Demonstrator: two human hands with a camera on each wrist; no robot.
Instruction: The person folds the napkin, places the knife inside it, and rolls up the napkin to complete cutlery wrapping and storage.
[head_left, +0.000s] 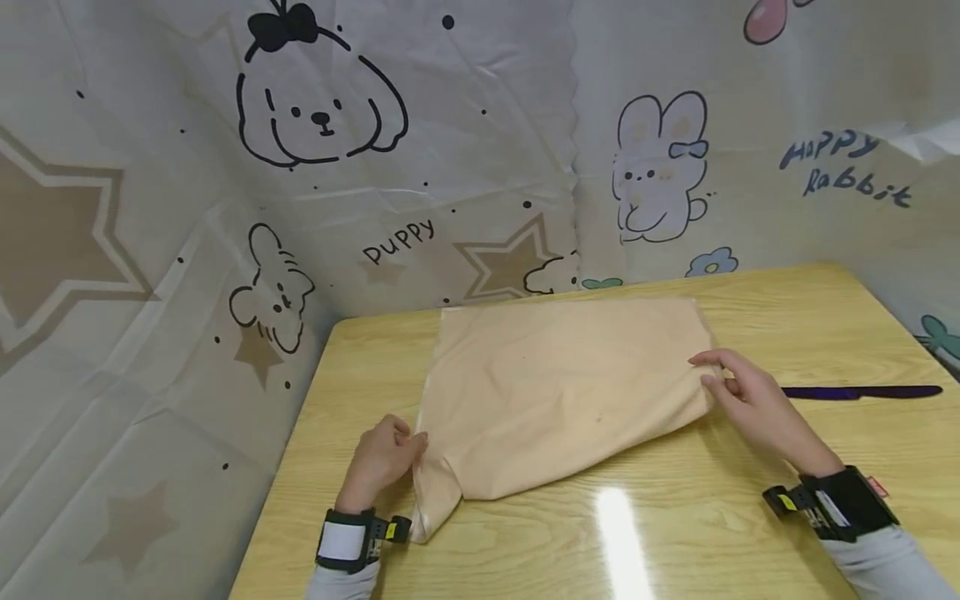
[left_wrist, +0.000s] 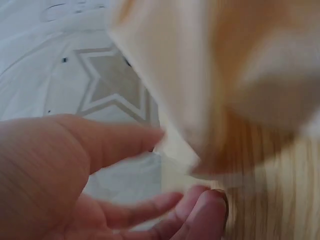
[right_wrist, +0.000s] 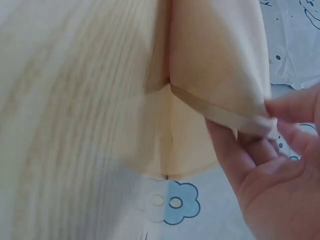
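Note:
A peach-coloured cloth point(head_left: 555, 392) with a sewn hem lies spread on the wooden table, its near edge curving upward and its near left corner folded over. My right hand point(head_left: 750, 404) pinches the cloth's right edge; in the right wrist view, the thumb and fingers point(right_wrist: 232, 150) hold the hem, lifting that part. At the left edge of the cloth is my left hand point(head_left: 384, 458). The left wrist view has its thumb point(left_wrist: 125, 142) and fingers spread apart beside the blurred, raised cloth corner point(left_wrist: 165, 75).
A dark purple knife-like object point(head_left: 862, 392) lies on the table point(head_left: 787, 317) to the right, just beyond the right hand. A printed curtain point(head_left: 480, 150) with cartoon animals and stars stands behind the table and along its left side.

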